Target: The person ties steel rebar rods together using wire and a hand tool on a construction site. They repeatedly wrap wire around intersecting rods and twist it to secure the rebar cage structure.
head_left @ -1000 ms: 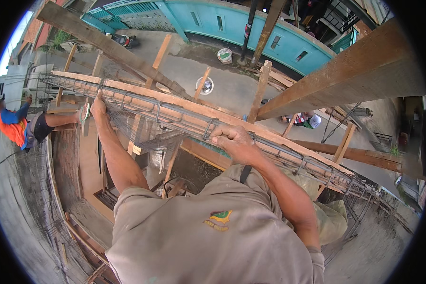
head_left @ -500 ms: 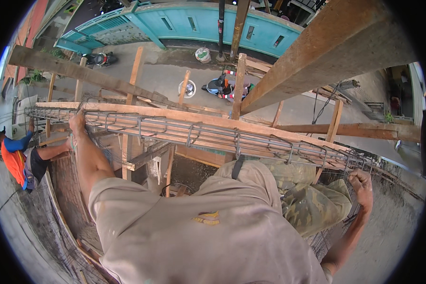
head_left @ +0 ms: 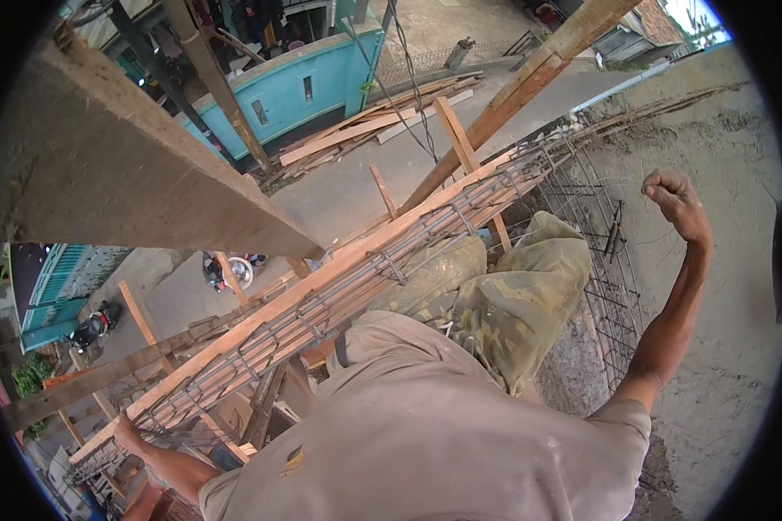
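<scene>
My left hand (head_left: 129, 434) is at the lower left, wrapped over the edge of a long wooden board (head_left: 256, 319), beside the steel rebar cage. Its fingertips are partly hidden. The rebar cage (head_left: 397, 266) runs diagonally along the board, in front of my body. Held up over the grey concrete surface, my right hand (head_left: 676, 207) is apart from the cage, its fingers curled closed. Thin wire-like strands show near it, but what the fingers hold is too small to make out. My legs in camouflage trousers (head_left: 521, 300) are beside the cage.
A thick timber beam (head_left: 139, 182) slants across the upper left, and another beam (head_left: 521, 91) rises at the upper right. More rebar mesh (head_left: 604, 269) lies right of my legs. Below are a street (head_left: 339, 187), stacked planks (head_left: 369, 130), a turquoise wall (head_left: 300, 91) and a motorbike (head_left: 96, 326).
The view has swung to the right, so the cage now slants up rightward. My right hand has left the cage's right end and lifted over the concrete. My left hand stays at the board.
</scene>
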Action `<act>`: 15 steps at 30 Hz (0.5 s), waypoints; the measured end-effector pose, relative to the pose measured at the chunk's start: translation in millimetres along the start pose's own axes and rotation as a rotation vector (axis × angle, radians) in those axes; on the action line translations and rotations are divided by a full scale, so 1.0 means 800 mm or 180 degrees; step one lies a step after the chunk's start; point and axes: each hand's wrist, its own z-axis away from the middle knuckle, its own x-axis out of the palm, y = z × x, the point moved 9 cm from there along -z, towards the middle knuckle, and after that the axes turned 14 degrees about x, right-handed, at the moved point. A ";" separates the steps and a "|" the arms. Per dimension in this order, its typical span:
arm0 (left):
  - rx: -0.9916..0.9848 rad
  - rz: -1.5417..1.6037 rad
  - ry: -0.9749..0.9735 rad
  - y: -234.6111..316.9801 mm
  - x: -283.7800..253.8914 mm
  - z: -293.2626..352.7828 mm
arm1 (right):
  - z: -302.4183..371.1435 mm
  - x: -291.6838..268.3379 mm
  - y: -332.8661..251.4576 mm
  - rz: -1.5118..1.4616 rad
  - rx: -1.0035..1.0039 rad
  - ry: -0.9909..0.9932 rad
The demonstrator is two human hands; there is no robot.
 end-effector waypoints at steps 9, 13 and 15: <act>0.1135 0.1899 0.4325 0.323 -0.270 0.267 | 0.039 -0.007 -0.041 0.0336 -0.0321 -0.0039; 0.3401 0.4713 0.2718 0.566 -0.314 0.425 | 0.051 0.040 -0.137 0.1057 -0.1057 -0.0237; 0.3930 0.5473 0.0391 0.700 -0.306 0.508 | 0.052 0.068 -0.171 0.1274 -0.1376 -0.0291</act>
